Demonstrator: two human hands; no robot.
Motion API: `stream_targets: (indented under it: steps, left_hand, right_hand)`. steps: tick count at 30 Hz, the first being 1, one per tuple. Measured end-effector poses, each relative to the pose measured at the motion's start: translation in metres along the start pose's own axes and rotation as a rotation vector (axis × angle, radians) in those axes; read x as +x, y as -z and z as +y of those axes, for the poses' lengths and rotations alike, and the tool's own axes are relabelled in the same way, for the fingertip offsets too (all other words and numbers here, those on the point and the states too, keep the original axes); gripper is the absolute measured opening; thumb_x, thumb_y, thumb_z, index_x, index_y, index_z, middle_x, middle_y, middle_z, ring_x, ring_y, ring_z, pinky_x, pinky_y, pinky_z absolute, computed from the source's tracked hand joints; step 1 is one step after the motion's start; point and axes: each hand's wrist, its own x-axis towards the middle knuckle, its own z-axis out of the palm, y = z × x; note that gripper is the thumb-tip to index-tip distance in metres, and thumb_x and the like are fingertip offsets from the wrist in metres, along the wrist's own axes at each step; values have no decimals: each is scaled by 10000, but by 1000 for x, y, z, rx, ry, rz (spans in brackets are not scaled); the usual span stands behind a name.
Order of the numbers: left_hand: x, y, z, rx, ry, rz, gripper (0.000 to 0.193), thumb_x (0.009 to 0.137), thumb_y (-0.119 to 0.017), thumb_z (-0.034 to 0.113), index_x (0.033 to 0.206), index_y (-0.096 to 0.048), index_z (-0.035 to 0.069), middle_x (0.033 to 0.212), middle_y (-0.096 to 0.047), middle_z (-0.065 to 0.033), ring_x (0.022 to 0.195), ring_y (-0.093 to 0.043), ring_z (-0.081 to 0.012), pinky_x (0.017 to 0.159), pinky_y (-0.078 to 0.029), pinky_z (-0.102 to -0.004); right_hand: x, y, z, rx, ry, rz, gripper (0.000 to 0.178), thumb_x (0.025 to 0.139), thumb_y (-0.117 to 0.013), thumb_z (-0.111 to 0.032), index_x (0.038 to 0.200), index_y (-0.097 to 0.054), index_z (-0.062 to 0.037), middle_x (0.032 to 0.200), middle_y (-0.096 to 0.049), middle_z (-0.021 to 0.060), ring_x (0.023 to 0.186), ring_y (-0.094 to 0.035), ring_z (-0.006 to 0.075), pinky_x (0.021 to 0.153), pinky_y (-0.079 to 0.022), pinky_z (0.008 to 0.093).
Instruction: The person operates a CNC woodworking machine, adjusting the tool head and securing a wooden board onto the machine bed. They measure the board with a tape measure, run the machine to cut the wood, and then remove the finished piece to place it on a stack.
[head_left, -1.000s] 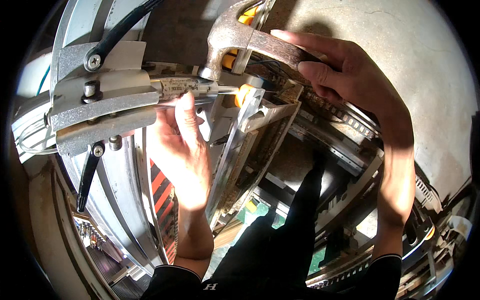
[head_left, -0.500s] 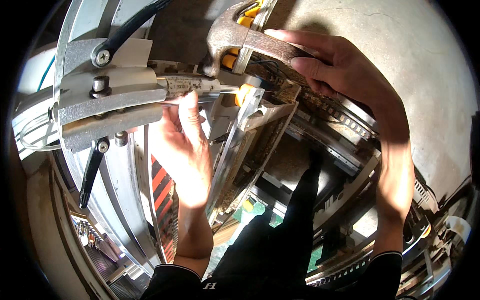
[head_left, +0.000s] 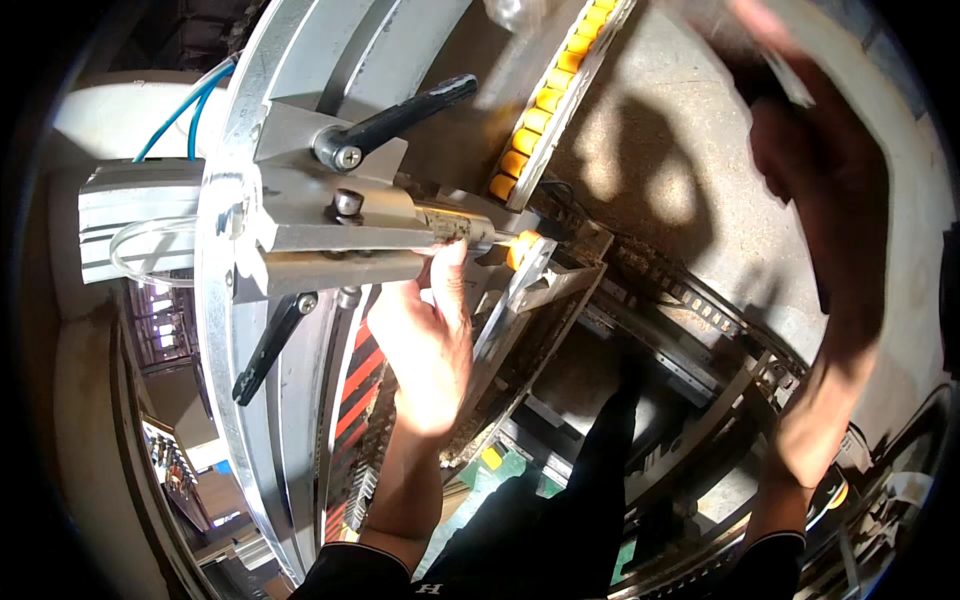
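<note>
My left hand [head_left: 425, 345] grips a silver metal cylinder [head_left: 470, 228], its thumb along the near side and its fingers partly hidden underneath. The cylinder sits in a grey metal clamp block [head_left: 350, 215]. A thin rod runs from its end to a yellow-orange roller [head_left: 523, 248] beside a metal bracket. At the upper right my right hand [head_left: 805, 140] is raised, dark and smeared by motion. A blurred brown hammer handle [head_left: 705, 30] extends from it; the hammer's head cannot be made out.
Black clamp levers [head_left: 405, 122] stick out from the block. A rail of yellow rollers [head_left: 548, 98] lies beyond it. Blue tubes [head_left: 195, 105] run at the left. Metal framework with sawdust [head_left: 530, 350] surrounds my legs, and concrete floor [head_left: 690, 120] shows at the right.
My right hand has swung the hammer up and right, away from the cylinder. My left hand still grips the cylinder. The view has shifted, placing the machine farther right and lower.
</note>
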Motion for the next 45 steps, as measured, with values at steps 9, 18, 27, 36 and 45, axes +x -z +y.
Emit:
stream_targets:
  steps: [9,18,27,36,45]
  left_hand:
    - [0,-3,-2,-28,25,19,256,954,-559,222,912,-584,-29,645,-580,-48,565,-521,-73,530,-418,-225]
    - [-68,15,-27,-1,-11,-170,85,867,-612,34,915,-560,-13,762,-568,-152,673,-567,-278,654,-485,-336]
    - [-331,69,-151,-292,34,-731,110,824,-546,-59,918,-528,-6,816,-501,-131,662,-513,-281,586,-435,-315]
    - [-462,186,-256,-466,758,-1131,142,952,-516,137,964,-541,-2,804,-528,-46,681,-563,-144,621,-448,-281]
    - [-497,312,-259,-1157,1077,-1655,501,926,-558,386,1194,-448,-23,1022,-576,-83,910,-581,-149,825,-472,-304]
  right_hand:
    - [19,-8,-37,-178,84,-151,382,932,-563,-175,1308,-520,-128,642,-451,-41,555,-376,40,506,-304,197]
    - [-76,-72,5,7,-345,306,293,834,-696,-347,921,-636,-73,583,-515,-48,500,-441,19,450,-310,207]
    - [-269,-226,32,249,-786,418,219,890,-620,-238,876,-561,-27,662,-535,5,546,-497,68,494,-388,232]
    - [-489,-358,-48,62,-844,449,206,935,-535,-234,1002,-572,-42,686,-529,-3,596,-488,55,518,-376,199]
    - [-602,-436,-175,221,-912,345,342,957,-486,-186,1229,-484,21,766,-562,33,631,-528,75,534,-414,198]
